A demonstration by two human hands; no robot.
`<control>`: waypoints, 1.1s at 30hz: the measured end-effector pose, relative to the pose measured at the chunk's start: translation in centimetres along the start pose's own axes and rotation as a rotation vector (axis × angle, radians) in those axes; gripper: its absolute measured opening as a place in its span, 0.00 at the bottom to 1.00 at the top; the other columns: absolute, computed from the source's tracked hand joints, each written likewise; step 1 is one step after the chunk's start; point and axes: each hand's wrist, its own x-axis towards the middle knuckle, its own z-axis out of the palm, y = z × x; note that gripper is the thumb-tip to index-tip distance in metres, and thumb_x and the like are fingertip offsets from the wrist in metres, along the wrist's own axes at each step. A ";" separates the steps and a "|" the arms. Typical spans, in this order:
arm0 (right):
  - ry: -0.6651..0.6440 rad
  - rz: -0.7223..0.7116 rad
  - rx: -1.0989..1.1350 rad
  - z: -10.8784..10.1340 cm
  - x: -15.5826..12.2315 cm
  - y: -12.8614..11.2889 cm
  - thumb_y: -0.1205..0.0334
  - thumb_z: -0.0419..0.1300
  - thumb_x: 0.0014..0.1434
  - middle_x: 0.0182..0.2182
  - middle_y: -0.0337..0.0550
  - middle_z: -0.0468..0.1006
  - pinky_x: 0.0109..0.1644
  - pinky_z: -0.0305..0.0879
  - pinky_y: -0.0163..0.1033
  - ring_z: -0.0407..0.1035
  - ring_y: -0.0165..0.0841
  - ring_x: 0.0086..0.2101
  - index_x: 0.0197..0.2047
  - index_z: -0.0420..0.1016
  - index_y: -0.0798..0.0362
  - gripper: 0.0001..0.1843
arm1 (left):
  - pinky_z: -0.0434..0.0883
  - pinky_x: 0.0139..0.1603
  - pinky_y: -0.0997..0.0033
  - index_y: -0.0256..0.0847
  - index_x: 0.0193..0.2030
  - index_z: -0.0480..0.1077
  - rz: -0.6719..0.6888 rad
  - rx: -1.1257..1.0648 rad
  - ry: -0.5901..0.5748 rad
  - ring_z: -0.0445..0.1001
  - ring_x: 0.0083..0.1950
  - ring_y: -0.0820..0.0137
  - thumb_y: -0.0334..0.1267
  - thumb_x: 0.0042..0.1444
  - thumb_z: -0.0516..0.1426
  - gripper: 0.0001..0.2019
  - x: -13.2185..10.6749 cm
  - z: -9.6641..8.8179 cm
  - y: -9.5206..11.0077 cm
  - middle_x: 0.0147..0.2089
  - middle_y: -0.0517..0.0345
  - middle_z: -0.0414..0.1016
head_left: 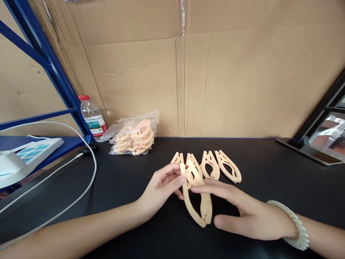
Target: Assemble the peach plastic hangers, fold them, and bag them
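Several peach plastic clips lie in a row on the black table [269, 172]. My left hand [161, 189] pinches the upper left edge of the nearest clip [201, 208], fingers closed on it. My right hand [242, 212] rests beside the same clip, index finger laid across its middle and thumb stretched out near its lower end. Two more clips [226, 167] lie just behind, untouched.
A clear bag of the same clips [134, 136] sits at the back left next to a water bottle [93, 117]. A white cable [88, 180] loops over the table's left side. A tablet [309, 151] lies at the right. Cardboard [215, 72] lines the back.
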 end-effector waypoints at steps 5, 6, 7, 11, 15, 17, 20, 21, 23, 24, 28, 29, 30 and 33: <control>0.004 0.058 0.220 0.2 0.0 0.8 0.57 0.58 0.65 0.55 0.48 0.73 0.62 0.63 0.48 0.67 0.39 0.56 0.63 0.68 0.45 0.23 | 0.76 0.35 0.72 0.44 0.58 0.68 0.005 -0.054 0.016 0.74 0.45 0.65 0.37 0.55 0.64 0.24 -0.1 -0.2 -0.3 0.51 0.49 0.72; -0.008 0.081 0.309 0.3 0.0 0.9 0.56 0.58 0.66 0.52 0.48 0.75 0.60 0.66 0.48 0.69 0.38 0.54 0.63 0.67 0.46 0.23 | 0.76 0.36 0.71 0.45 0.60 0.66 0.004 -0.062 0.011 0.74 0.47 0.63 0.37 0.55 0.64 0.25 -0.1 -0.2 -0.3 0.54 0.49 0.70; -0.020 0.109 0.394 0.4 0.1 1.1 0.56 0.57 0.66 0.49 0.48 0.77 0.57 0.68 0.47 0.71 0.37 0.51 0.64 0.66 0.47 0.24 | 0.77 0.37 0.70 0.47 0.61 0.65 0.004 -0.069 0.003 0.73 0.50 0.62 0.36 0.55 0.64 0.27 -0.1 -0.2 -0.3 0.56 0.48 0.69; 0.021 0.201 0.582 0.0 0.3 1.6 0.55 0.59 0.65 0.47 0.48 0.78 0.53 0.71 0.46 0.74 0.37 0.47 0.64 0.67 0.47 0.25 | 0.76 0.40 0.67 0.57 0.65 0.59 0.049 -0.080 -0.019 0.69 0.57 0.58 0.33 0.55 0.63 0.33 -0.2 -0.2 -0.2 0.65 0.50 0.60; 0.183 0.267 0.534 -2.5 0.3 2.0 0.53 0.60 0.63 0.42 0.48 0.81 0.51 0.71 0.45 0.75 0.37 0.43 0.58 0.74 0.51 0.22 | 0.74 0.47 0.62 0.56 0.65 0.59 0.125 0.004 -0.007 0.69 0.57 0.58 0.35 0.58 0.61 0.29 -0.4 -0.6 -0.3 0.66 0.50 0.58; 0.279 0.339 0.446 -4.7 0.0 2.2 0.50 0.62 0.61 0.40 0.49 0.81 0.49 0.71 0.45 0.75 0.38 0.41 0.51 0.79 0.53 0.20 | 0.73 0.50 0.62 0.54 0.64 0.59 0.164 0.076 -0.015 0.71 0.54 0.61 0.35 0.60 0.59 0.26 -0.5 -0.8 -0.5 0.64 0.50 0.61; 0.340 0.496 0.386 -8.1 -0.8 2.8 0.45 0.63 0.58 0.38 0.50 0.81 0.48 0.73 0.46 0.75 0.41 0.41 0.46 0.81 0.56 0.23 | 0.72 0.49 0.64 0.54 0.63 0.60 0.195 0.185 -0.035 0.71 0.52 0.63 0.34 0.62 0.57 0.24 -0.7 -1.0 -0.6 0.61 0.51 0.64; 0.338 0.553 0.361 -9.1 -1.1 3.1 0.44 0.63 0.57 0.38 0.50 0.81 0.47 0.74 0.45 0.75 0.41 0.41 0.45 0.82 0.56 0.23 | 0.72 0.49 0.64 0.54 0.63 0.59 0.203 0.216 -0.043 0.71 0.52 0.64 0.33 0.63 0.56 0.23 -0.7 -1.0 -0.6 0.61 0.51 0.64; 0.346 0.647 0.285 -10.5 -1.7 3.9 0.44 0.63 0.56 0.37 0.50 0.80 0.44 0.75 0.42 0.74 0.40 0.40 0.43 0.82 0.57 0.23 | 0.72 0.48 0.64 0.55 0.62 0.59 0.220 0.270 -0.052 0.72 0.51 0.64 0.33 0.63 0.55 0.23 -0.8 -1.0 -0.4 0.59 0.51 0.64; 0.353 0.685 0.252 -10.9 -1.9 4.3 0.45 0.64 0.55 0.36 0.49 0.79 0.43 0.75 0.41 0.74 0.39 0.39 0.42 0.82 0.57 0.23 | 0.72 0.48 0.64 0.54 0.62 0.59 0.226 0.293 -0.051 0.72 0.51 0.64 0.33 0.63 0.55 0.22 -0.9 -0.9 -0.3 0.58 0.51 0.65; 0.330 0.770 0.180 -11.3 -2.2 5.3 0.46 0.65 0.53 0.25 0.40 0.72 0.36 0.74 0.37 0.69 0.30 0.28 0.35 0.78 0.58 0.20 | 0.73 0.48 0.64 0.52 0.61 0.59 0.219 0.353 -0.024 0.73 0.49 0.64 0.34 0.64 0.55 0.20 -0.8 -0.8 0.0 0.56 0.51 0.67; 0.309 0.784 0.160 -11.3 -2.2 5.3 0.45 0.65 0.52 0.24 0.39 0.70 0.35 0.74 0.37 0.68 0.30 0.27 0.34 0.76 0.57 0.20 | 0.73 0.48 0.64 0.52 0.61 0.59 0.220 0.360 -0.018 0.73 0.49 0.64 0.34 0.64 0.55 0.20 -0.8 -0.8 -0.1 0.55 0.51 0.67; 0.290 0.798 0.128 -11.2 -2.2 5.2 0.45 0.65 0.52 0.23 0.38 0.69 0.33 0.75 0.37 0.67 0.29 0.26 0.32 0.75 0.57 0.21 | 0.73 0.48 0.65 0.52 0.61 0.59 0.223 0.365 -0.013 0.73 0.49 0.64 0.35 0.64 0.55 0.20 -0.7 -0.9 -0.2 0.55 0.51 0.67; 0.251 0.839 -0.030 -11.2 -2.2 4.8 0.43 0.64 0.52 0.23 0.39 0.68 0.30 0.74 0.37 0.67 0.30 0.25 0.25 0.68 0.55 0.23 | 0.73 0.48 0.66 0.53 0.60 0.60 0.228 0.380 -0.009 0.73 0.49 0.65 0.36 0.64 0.55 0.19 -0.6 -1.1 -0.5 0.54 0.52 0.68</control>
